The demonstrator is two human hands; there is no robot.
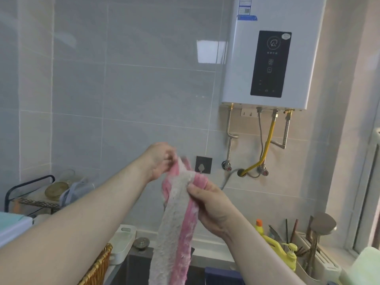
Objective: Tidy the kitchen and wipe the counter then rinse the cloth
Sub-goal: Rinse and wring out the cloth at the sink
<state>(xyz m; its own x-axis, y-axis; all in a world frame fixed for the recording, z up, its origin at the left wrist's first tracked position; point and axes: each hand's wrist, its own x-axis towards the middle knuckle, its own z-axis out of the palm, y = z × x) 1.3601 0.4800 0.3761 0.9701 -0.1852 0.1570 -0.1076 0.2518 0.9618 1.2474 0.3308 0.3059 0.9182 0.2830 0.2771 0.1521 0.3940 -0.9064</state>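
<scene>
1. I note one cloth (176,223) held up before the tiled wall (123,89), long axis vertical, its tail hanging below both hands.
2. The left hand (162,159) pinches the top end with curled fingers.
3. The right hand (211,208) grips the right edge, lower down.
4. Count: one cloth, two hands.

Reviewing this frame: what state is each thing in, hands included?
cloth: held up in the air, hanging down long.
left hand: pinches the cloth's top end.
right hand: grips the cloth's edge lower down.
wall hook: nothing hangs on it.
yellow bottle: upright, orange cap on.
sink plug: lying on the ledge behind the sink.
</scene>
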